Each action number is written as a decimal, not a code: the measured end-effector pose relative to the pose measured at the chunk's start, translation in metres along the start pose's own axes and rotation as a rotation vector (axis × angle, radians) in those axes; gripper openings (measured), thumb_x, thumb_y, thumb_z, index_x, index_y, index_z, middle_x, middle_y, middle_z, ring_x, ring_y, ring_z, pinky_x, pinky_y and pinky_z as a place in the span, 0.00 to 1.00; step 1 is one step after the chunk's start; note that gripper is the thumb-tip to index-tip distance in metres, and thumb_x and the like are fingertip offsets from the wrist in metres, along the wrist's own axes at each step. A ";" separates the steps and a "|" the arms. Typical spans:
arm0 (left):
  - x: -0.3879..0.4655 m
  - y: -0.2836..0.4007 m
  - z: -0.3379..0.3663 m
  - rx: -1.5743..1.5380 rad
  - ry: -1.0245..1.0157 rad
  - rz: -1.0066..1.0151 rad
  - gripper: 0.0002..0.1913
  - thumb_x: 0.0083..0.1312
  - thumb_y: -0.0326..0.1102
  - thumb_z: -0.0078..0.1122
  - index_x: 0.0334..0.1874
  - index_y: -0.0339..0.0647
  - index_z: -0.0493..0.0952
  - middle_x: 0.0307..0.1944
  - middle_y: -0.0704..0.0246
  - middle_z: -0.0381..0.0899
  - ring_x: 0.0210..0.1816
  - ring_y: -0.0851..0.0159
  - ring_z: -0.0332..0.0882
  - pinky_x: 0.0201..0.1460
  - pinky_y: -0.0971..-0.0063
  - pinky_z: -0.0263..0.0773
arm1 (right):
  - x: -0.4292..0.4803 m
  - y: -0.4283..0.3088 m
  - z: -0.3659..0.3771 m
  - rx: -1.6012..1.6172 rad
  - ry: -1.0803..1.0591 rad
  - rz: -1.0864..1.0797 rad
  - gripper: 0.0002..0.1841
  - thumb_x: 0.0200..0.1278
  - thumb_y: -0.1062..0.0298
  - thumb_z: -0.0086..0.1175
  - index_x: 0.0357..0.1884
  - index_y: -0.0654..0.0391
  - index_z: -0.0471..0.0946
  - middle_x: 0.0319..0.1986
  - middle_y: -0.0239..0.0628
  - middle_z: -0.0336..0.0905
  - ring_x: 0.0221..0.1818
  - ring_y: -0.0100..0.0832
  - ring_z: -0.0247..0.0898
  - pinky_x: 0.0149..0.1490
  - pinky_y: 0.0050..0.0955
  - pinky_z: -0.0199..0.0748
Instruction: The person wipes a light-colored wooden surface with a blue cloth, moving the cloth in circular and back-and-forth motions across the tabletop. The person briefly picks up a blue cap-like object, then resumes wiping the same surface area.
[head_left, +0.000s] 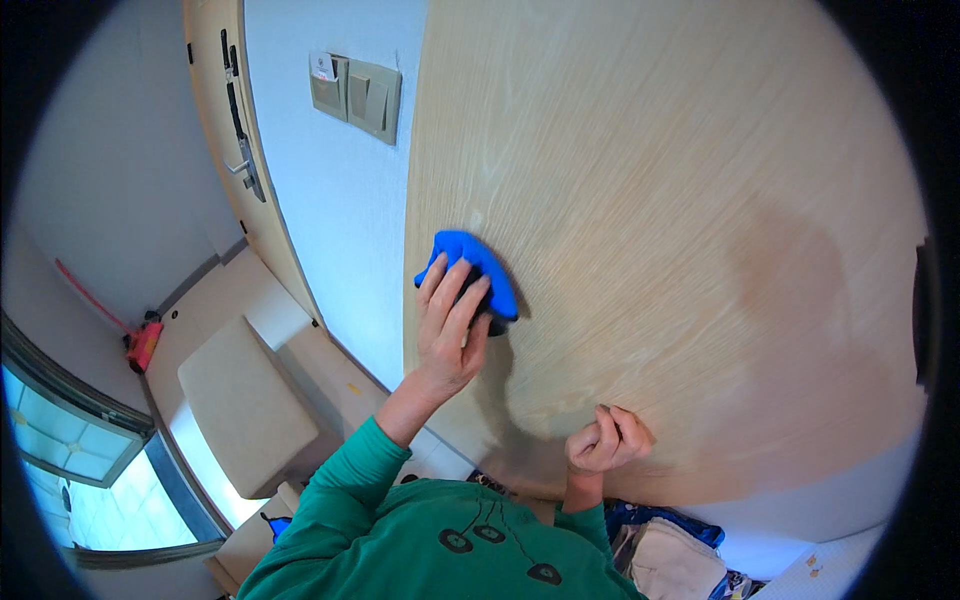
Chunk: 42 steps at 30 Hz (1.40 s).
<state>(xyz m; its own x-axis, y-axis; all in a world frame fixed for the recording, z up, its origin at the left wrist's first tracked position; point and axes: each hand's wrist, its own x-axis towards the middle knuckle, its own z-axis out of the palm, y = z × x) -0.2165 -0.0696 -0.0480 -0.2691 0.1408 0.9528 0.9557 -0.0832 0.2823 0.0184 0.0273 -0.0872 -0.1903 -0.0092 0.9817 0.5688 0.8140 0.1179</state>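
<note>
A large light wood-grain panel (637, 187) fills the middle and right of the view. My left hand (448, 330) presses a folded blue cloth (459, 244) with a dark underside or edge against the panel near its left border, fingers spread over it. Lower and to the right, my right hand (609, 441) is curled into a loose fist close to the panel's lower part; nothing shows in it. Both arms wear green sleeves. Shadows of the arms and body fall on the panel.
Light switches (373, 101) and a card holder (328, 84) are on the white wall at the left. Beyond are a door with a lever handle (238, 166), a beige padded seat (244, 397), a red floor sweeper (144, 343) and a glazed door. Folded fabric (671, 559) lies below right.
</note>
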 end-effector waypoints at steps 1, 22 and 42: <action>-0.002 -0.006 -0.003 -0.033 0.017 0.076 0.24 0.59 0.20 0.62 0.60 0.35 0.77 0.67 0.52 0.70 0.70 0.39 0.64 0.72 0.50 0.60 | 0.000 0.000 0.000 -0.006 0.000 -0.002 0.13 0.58 0.78 0.49 0.40 0.46 0.79 0.45 0.28 0.74 0.43 0.36 0.66 0.46 0.35 0.65; -0.001 -0.015 -0.007 -0.092 -0.121 0.149 0.24 0.57 0.19 0.63 0.59 0.36 0.76 0.68 0.52 0.69 0.72 0.38 0.62 0.73 0.45 0.57 | 0.004 -0.004 -0.001 -0.020 -0.030 0.001 0.13 0.59 0.78 0.50 0.40 0.45 0.79 0.44 0.27 0.74 0.43 0.36 0.64 0.47 0.35 0.63; 0.046 -0.023 -0.006 -0.097 0.049 0.007 0.24 0.58 0.22 0.62 0.60 0.35 0.75 0.68 0.49 0.68 0.72 0.38 0.61 0.75 0.49 0.56 | 0.004 -0.003 -0.001 -0.009 -0.042 -0.026 0.15 0.55 0.78 0.50 0.39 0.45 0.80 0.42 0.25 0.76 0.43 0.34 0.64 0.47 0.33 0.63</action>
<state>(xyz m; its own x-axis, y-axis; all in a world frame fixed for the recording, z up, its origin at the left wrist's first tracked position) -0.2516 -0.0669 -0.0101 -0.2704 0.0913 0.9584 0.9422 -0.1796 0.2829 0.0172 0.0244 -0.0837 -0.2386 -0.0058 0.9711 0.5701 0.8087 0.1449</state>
